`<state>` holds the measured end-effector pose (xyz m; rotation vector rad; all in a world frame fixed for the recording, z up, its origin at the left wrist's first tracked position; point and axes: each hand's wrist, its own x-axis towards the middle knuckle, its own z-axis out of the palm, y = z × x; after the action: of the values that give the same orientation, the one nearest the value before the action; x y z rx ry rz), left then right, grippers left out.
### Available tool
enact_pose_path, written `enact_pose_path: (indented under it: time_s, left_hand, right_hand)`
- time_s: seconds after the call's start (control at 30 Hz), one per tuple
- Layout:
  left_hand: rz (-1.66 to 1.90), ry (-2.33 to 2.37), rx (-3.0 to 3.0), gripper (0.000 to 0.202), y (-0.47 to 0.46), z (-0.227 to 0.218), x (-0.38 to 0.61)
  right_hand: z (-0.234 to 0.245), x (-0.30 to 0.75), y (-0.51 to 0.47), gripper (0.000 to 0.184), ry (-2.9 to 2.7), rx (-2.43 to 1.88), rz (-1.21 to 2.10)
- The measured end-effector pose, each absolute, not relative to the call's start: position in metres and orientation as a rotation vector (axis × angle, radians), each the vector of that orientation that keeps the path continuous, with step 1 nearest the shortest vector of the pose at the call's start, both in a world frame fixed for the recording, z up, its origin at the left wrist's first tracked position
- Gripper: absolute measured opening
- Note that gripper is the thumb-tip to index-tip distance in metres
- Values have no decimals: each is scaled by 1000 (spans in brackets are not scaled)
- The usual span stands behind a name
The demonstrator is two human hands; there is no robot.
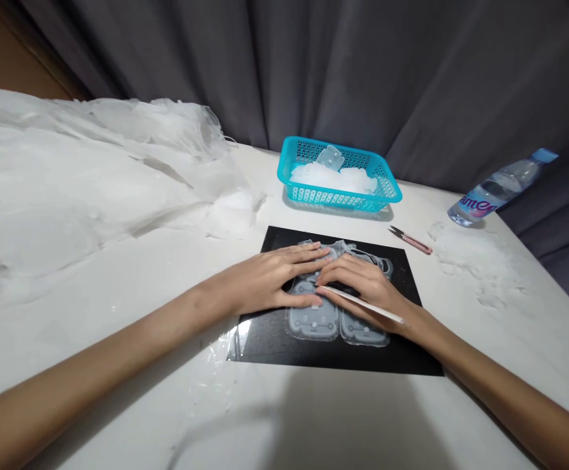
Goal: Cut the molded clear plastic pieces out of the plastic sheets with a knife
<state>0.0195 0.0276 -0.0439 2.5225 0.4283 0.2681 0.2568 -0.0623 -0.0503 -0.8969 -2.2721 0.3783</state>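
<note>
A clear plastic sheet of moulded pieces (316,320) lies on a black mat (402,352) in the middle of the white table. My left hand (274,279) lies flat on the sheet with fingers stretched out, pressing it down. My right hand (362,284) rests on the sheet beside it and grips a thin white stick-like tool (362,304), whose tip touches the sheet near my left thumb.
A turquoise basket (339,196) with clear plastic pieces stands behind the mat. Small pink snips (411,240) lie to its right. A plastic water bottle (500,188) lies at the far right, with white scraps (480,261) near it. Heaped white sheeting (93,176) covers the table's left. Dark curtains hang behind.
</note>
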Motion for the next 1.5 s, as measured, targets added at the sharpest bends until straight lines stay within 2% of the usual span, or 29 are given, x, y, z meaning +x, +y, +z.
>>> enact_pose_path:
  time_s: [0.3,0.53,0.87,1.33,1.5]
  left_hand:
    - [251,431,2536,75,28,-45,20]
    - [230,436,2548,77,27,-43,20]
    - [236,433,2554,77,28,-48,18]
    - [290,439,2512,73,28,-48,20]
    - [246,448,2536,74,28,-47,19]
  right_hand:
    - [-36,258,-69,9,-2383,-987,181]
    - [-34,270,-76,8,-2396,-1036,250]
    - [-41,267,-71,8,-2383,-988,144]
    - [-38,260,-72,18,-2431,-1106,106]
    - [-42,262,-77,21,-2433,-1096,-33]
